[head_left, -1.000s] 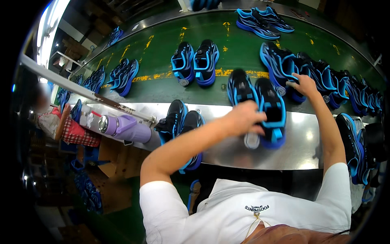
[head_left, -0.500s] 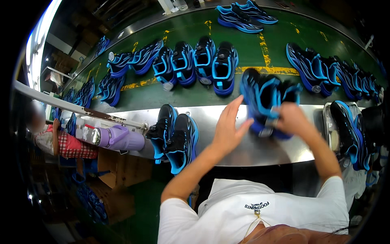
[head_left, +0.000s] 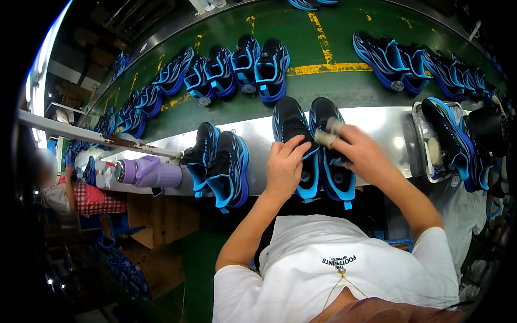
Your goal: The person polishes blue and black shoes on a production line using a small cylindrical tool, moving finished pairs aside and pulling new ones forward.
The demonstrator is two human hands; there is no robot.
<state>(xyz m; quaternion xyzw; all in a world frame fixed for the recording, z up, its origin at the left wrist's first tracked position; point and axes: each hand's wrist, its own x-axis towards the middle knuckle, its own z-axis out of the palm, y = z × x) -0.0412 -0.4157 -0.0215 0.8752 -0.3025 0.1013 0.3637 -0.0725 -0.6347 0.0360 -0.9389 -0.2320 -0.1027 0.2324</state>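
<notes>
A pair of black and blue sneakers lies on the metal bench right in front of me, toes pointing away and heels at the near edge. On the left sneaker my left hand has its fingers bent together at the tongue, closed on it. Over the laces of the right sneaker is my right hand. Its fingertips wear pale coverings and are smeared by motion, so their grip is unclear. Another matching pair of sneakers stands to the left, apart from my hands.
Beyond the bench, a green surface with yellow lines carries several more sneakers. A tray with sneakers stands at the right. Leftward are a purple jug, a worn white rail, a cardboard box and another person.
The blurred pair of sneakers between my hands now rests on the bench, toes away. My left hand has come onto the left one; the view has shifted, so everything sits higher.
</notes>
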